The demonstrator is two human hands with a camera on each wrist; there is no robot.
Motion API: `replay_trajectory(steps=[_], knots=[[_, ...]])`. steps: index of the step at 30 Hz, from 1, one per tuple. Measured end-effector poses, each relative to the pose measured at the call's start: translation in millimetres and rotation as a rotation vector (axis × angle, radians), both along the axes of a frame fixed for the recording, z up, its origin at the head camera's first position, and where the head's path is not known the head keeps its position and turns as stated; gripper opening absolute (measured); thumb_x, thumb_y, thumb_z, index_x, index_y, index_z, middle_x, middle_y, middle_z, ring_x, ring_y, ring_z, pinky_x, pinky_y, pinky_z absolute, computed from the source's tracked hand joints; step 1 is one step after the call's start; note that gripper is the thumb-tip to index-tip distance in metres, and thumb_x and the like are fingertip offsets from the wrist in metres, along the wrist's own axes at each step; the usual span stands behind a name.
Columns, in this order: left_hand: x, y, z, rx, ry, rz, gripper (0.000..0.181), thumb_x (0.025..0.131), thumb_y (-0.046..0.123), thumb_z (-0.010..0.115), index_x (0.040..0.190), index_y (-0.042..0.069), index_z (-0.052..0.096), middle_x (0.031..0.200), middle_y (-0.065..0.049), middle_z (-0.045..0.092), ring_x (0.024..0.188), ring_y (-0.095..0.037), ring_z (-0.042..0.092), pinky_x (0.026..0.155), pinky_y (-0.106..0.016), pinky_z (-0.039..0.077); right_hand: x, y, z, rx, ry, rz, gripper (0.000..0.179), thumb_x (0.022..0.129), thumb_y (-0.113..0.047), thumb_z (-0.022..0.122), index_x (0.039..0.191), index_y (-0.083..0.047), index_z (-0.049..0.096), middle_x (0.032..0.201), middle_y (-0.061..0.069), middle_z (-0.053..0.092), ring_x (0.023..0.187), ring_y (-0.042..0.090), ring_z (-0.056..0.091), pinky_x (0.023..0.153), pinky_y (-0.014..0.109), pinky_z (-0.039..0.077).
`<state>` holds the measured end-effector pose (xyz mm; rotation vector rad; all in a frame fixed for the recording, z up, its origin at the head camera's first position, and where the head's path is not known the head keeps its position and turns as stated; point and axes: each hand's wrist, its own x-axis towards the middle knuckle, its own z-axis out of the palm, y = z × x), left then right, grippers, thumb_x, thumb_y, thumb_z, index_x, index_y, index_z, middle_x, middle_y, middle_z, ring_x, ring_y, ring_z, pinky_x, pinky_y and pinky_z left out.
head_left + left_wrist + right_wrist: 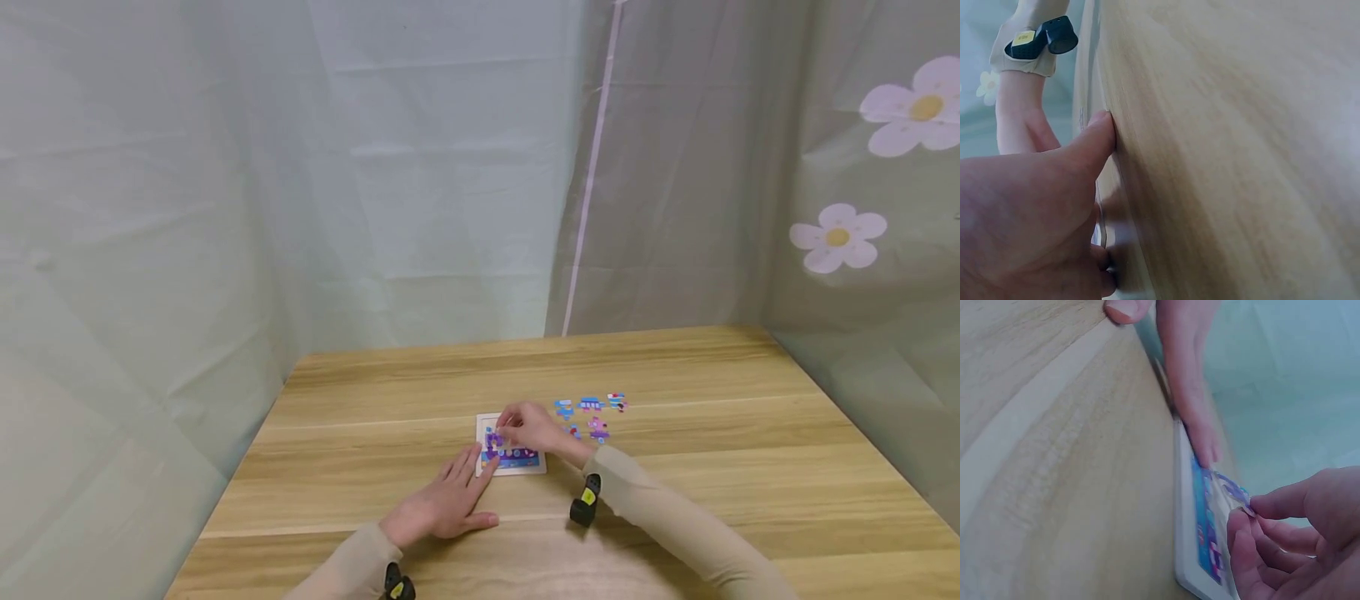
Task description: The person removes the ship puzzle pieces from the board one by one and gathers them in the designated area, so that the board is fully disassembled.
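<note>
A small jigsaw puzzle in a white-rimmed tray (510,472) lies on the table, its lower part filled with blue and purple pieces. My left hand (448,502) rests with fingers spread, the fingertips on the tray's left side and the thumb on the wood. Over the upper part of the tray, my right hand (534,428) pinches a purple-and-blue puzzle piece (1235,490) between thumb and fingers. In the right wrist view that piece is tilted, with one end close to the tray. Part of the puzzle is hidden under my right hand.
Several loose puzzle pieces (591,403) lie right of the tray, some of them partly behind my right hand. The wooden table (360,425) meets pale curtains (435,208) at the back and sides. Both forearms carry black wrist cameras.
</note>
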<state>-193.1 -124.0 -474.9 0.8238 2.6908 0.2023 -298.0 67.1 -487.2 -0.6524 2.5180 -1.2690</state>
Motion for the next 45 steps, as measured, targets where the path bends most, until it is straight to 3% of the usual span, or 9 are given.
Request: replay_trajectory(steps=[5,9,16,20,30,34,37,42,45], knots=[[-1.9,-0.3,-4.6,0.03,-0.018,0.006,0.083,0.095,0.059,0.044,0.156,0.01,0.014,0.16,-0.027,0.007,0.148,-0.042,0.012,0.116,-0.059,0.022,0.0,10.6,0.9,-0.013,0.0,-0.033,0.008,0.093,-0.008,0.061,0.093,-0.003,0.067,0.075,0.005,0.065,0.06,0.009,0.058,0.053,0.022,0.049],[-4.9,-2.8,-16.6,0.022,0.008,-0.001,0.085,0.095,0.065,0.035,0.157,0.012,0.011,0.161,-0.024,0.003,0.149,-0.04,0.01,0.117,-0.057,0.021,-0.3,20.7,0.2,-0.036,-0.023,-0.046,0.008,0.092,-0.007,0.061,0.093,-0.001,0.067,0.075,0.007,0.065,0.061,0.009,0.059,0.055,0.022,0.052],[-6.4,-5.0,-28.3,0.017,0.044,0.017,0.084,0.094,0.064,0.038,0.157,0.015,0.012,0.162,-0.021,0.003,0.15,-0.037,0.009,0.118,-0.054,0.022,0.4,32.9,4.6,-0.083,-0.086,-0.105,0.009,0.093,-0.005,0.06,0.094,0.002,0.066,0.078,0.01,0.065,0.061,0.013,0.064,0.058,0.027,0.057],[-5.0,-4.8,-28.1,0.023,0.045,0.017,0.083,0.095,0.064,0.037,0.157,0.015,0.011,0.162,-0.021,0.003,0.15,-0.036,0.009,0.118,-0.054,0.021,1.5,39.0,6.9,-0.066,-0.096,-0.131,0.008,0.093,-0.005,0.06,0.094,0.001,0.065,0.08,0.01,0.065,0.063,0.013,0.064,0.059,0.027,0.057],[0.1,-5.2,-18.9,0.055,0.041,-0.001,0.085,0.095,0.068,0.029,0.157,0.015,0.007,0.161,-0.024,0.004,0.148,-0.041,0.011,0.116,-0.059,0.021,3.0,58.8,7.5,-0.099,-0.102,-0.096,0.011,0.094,-0.004,0.058,0.098,0.004,0.064,0.081,0.013,0.066,0.065,0.014,0.062,0.06,0.029,0.057],[2.1,-3.5,-9.8,0.047,0.035,-0.002,0.082,0.096,0.061,0.038,0.156,0.01,0.012,0.16,-0.026,0.007,0.148,-0.042,0.013,0.116,-0.059,0.022,2.2,66.1,6.5,-0.106,-0.104,-0.097,0.013,0.094,-0.004,0.058,0.099,0.005,0.065,0.082,0.011,0.067,0.065,0.013,0.063,0.06,0.029,0.056],[1.7,-3.0,-10.1,0.033,0.046,0.006,0.081,0.096,0.057,0.044,0.155,0.009,0.016,0.16,-0.025,0.009,0.148,-0.04,0.014,0.117,-0.057,0.023,2.3,70.6,7.1,-0.115,-0.105,-0.101,0.014,0.094,-0.004,0.058,0.1,0.007,0.065,0.083,0.013,0.068,0.066,0.014,0.063,0.061,0.03,0.057],[-4.0,-6.2,-27.8,0.025,0.068,0.016,0.082,0.095,0.062,0.04,0.157,0.015,0.012,0.162,-0.021,0.004,0.15,-0.036,0.009,0.118,-0.054,0.021,1.5,80.6,8.7,-0.097,-0.056,-0.118,0.013,0.093,-0.006,0.06,0.098,0.004,0.066,0.085,0.015,0.069,0.066,0.015,0.064,0.06,0.03,0.056],[-6.2,-7.6,-33.0,0.033,0.08,0.012,0.082,0.095,0.063,0.039,0.157,0.016,0.011,0.162,-0.02,0.003,0.15,-0.036,0.008,0.118,-0.054,0.02,-0.2,86.7,8.2,-0.101,-0.044,-0.126,0.012,0.094,-0.006,0.06,0.098,0.003,0.066,0.086,0.014,0.069,0.068,0.016,0.066,0.061,0.029,0.057]])
